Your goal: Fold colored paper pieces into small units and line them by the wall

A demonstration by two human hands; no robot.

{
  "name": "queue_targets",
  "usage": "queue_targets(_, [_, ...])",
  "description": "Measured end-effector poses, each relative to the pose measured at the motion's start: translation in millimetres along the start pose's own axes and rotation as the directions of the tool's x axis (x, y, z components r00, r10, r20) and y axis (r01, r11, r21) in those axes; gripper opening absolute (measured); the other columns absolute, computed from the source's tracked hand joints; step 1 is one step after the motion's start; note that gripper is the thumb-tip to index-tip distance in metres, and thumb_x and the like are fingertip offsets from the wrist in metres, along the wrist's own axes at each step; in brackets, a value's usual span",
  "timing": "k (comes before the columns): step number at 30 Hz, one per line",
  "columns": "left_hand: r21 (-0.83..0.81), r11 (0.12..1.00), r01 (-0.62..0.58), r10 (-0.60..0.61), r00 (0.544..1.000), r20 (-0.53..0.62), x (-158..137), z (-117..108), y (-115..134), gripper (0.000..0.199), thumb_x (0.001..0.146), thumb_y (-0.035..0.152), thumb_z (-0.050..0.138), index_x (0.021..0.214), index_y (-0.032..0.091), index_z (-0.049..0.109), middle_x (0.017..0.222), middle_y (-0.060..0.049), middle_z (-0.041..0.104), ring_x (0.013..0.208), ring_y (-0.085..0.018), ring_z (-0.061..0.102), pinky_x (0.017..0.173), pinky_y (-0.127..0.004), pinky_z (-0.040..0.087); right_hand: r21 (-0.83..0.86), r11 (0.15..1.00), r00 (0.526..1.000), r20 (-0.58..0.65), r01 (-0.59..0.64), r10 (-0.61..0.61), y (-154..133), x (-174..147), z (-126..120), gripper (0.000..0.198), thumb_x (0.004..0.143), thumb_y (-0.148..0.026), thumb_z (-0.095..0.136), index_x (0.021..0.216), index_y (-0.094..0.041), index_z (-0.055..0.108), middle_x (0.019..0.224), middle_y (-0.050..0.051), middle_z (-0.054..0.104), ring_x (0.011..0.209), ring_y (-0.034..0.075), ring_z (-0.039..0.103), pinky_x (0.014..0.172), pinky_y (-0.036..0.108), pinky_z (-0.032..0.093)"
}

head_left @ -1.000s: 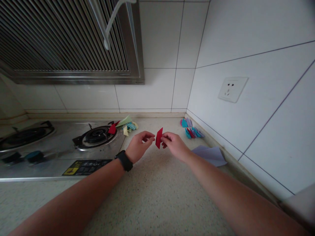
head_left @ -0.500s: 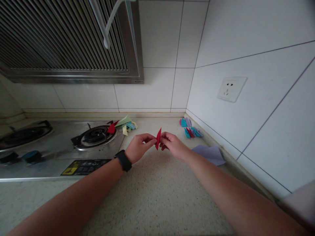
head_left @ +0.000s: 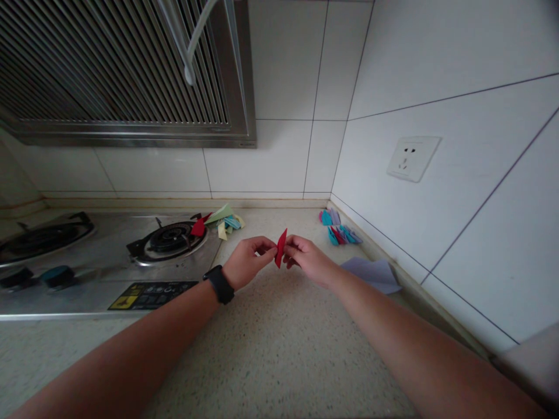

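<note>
Paper of bright red (head_left: 281, 248), folded into a slim pointed piece, sits between both hands over the speckled pale counter (head_left: 262, 343), neither hand clearly nearer. Its long axis runs nearly upright in view, crosswise to the fingers, upper tip leaning right, lower tip left. The left hand (head_left: 247, 261) pinches its left edge; the right hand (head_left: 308, 258) grasps its right side. Turquoise and lilac folded-paper pieces (head_left: 348, 234) lie beyond, near the wall.

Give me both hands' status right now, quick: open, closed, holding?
Left hand: closed, thumb and fingers pinching the red folded paper at its left side.
Right hand: closed, pinching the same paper at its right side.
</note>
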State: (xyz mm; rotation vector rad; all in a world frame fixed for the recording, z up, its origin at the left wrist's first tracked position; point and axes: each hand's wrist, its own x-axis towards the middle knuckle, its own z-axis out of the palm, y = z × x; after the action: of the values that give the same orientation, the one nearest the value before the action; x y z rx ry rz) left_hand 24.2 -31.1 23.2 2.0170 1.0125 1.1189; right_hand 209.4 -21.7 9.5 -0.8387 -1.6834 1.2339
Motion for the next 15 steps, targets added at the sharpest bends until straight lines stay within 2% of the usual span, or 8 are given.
queue_targets(6, [0.019,1.000,0.007,-0.007,1.000,0.005,-1.0,-1.3,3.9,0.022,0.085,0.033,0.057,0.089,0.014,0.067,0.081,-0.006,0.069,0.069,-0.013,0.058,0.058,-0.023,0.043,0.005,1.000,1.000,-0.012,-0.018,0.018,-3.0,-0.3,0.5,0.019,0.086,-0.037,0.056,0.087,-0.018,0.057,0.077,0.001,0.061,0.064,0.012,0.057,0.058,0.026,0.043])
queue_targets(11, [0.038,0.997,-0.070,0.068,0.997,0.033,-4.9,-3.0,3.9,0.026,0.083,0.033,0.060,0.103,0.016,0.062,0.091,-0.006,0.066,0.069,-0.011,0.056,0.055,-0.021,0.043,0.082,0.995,0.998,-0.023,-0.053,0.055,-3.7,-0.1,-0.1,0.022,0.084,-0.040,0.060,0.087,-0.018,0.057,0.076,0.001,0.060,0.064,0.012,0.056,0.058,0.026,0.042])
queue_targets(13, [0.045,0.990,-0.135,0.132,0.990,0.058,-6.4,-4.0,2.7,0.043,0.078,0.030,0.066,0.117,0.018,0.054,0.098,-0.006,0.063,0.070,-0.011,0.056,0.053,-0.019,0.043,0.134,0.989,0.998,-0.001,-0.065,0.065,-2.7,-0.5,-1.4,0.024,0.083,-0.042,0.061,0.089,-0.018,0.057,0.077,0.001,0.060,0.066,0.012,0.057,0.058,0.025,0.042])
queue_targets(15, [0.064,0.978,-0.198,0.193,0.978,0.081,-7.6,-5.6,1.5,0.068,0.072,0.028,0.071,0.132,0.021,0.040,0.104,-0.006,0.060,0.071,-0.011,0.055,0.051,-0.019,0.043,0.179,0.981,0.996,0.039,-0.081,0.075,-2.0,-1.4,-2.9,0.025,0.084,-0.042,0.061,0.090,-0.019,0.057,0.078,0.001,0.059,0.068,0.012,0.057,0.059,0.025,0.043])
